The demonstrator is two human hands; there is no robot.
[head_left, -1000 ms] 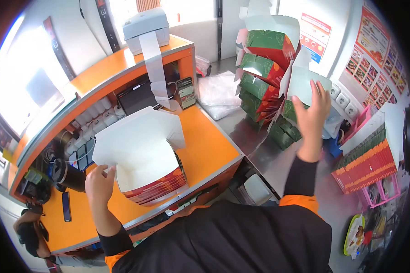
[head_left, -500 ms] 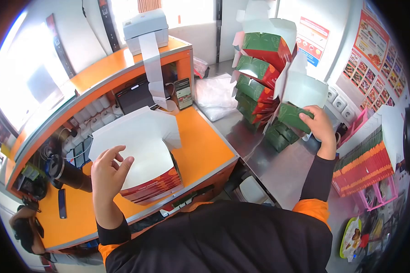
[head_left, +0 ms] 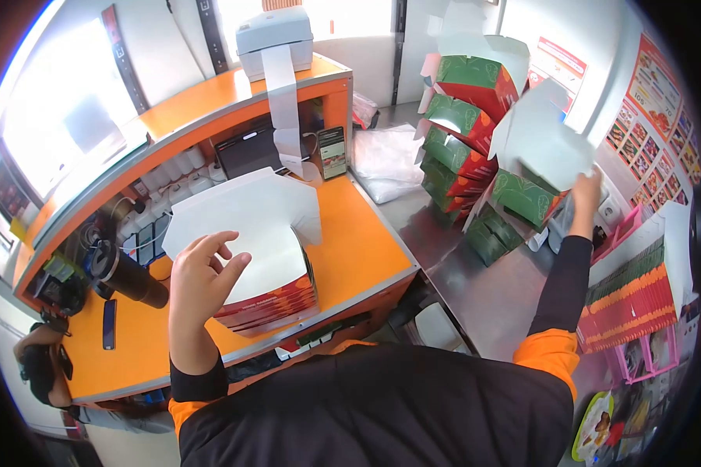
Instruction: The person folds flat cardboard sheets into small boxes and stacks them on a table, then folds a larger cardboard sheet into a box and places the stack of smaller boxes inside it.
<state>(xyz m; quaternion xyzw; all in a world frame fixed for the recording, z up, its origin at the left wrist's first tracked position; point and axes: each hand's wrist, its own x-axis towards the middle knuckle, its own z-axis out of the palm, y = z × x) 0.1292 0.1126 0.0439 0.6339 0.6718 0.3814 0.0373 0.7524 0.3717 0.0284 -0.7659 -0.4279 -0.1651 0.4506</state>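
My left hand (head_left: 202,276) is open, fingers apart, over the near left side of a pile of flat cardboard box blanks (head_left: 269,268), white on top with red printed edges. My right hand (head_left: 586,198) is blurred, at the right edge of the raised white lid of a green and red cardboard box (head_left: 524,198); its fingers do not show clearly. That box sits on top of another green box (head_left: 493,236). Directly behind and to the left rises a leaning stack of formed boxes (head_left: 459,156) with green fronts and red sides.
The pile lies on an orange counter (head_left: 358,233), with a label printer (head_left: 275,43) on the shelf above. A black tumbler (head_left: 128,272) and a phone (head_left: 110,323) are at left. More box blanks (head_left: 631,300) stand on the right of the metal table (head_left: 475,296). Plastic bags (head_left: 385,159) lie behind.
My right hand has moved from the box's green front to the right edge of its lid, which now leans further right. My left hand keeps its pose; the view has shifted slightly.
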